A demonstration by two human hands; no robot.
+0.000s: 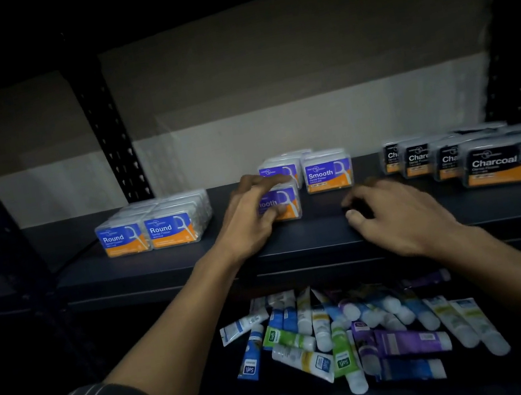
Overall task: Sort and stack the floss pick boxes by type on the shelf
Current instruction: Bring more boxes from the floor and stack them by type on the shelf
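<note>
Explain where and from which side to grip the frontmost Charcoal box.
Take the frontmost Charcoal box from above, likely at its top edge: thumb on the label face, fingers behind. It stands upright, front and top clear; neighbours crowd its ends.

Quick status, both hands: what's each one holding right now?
Left hand: grips the front Smooth box, fingers over its top.
Right hand: open, loosely curled, holds nothing, low over the shelf.

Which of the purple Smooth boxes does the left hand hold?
The front Smooth box, nearest the shelf edge: the left hand grips it, while the other Smooth boxes stand behind it.
</note>
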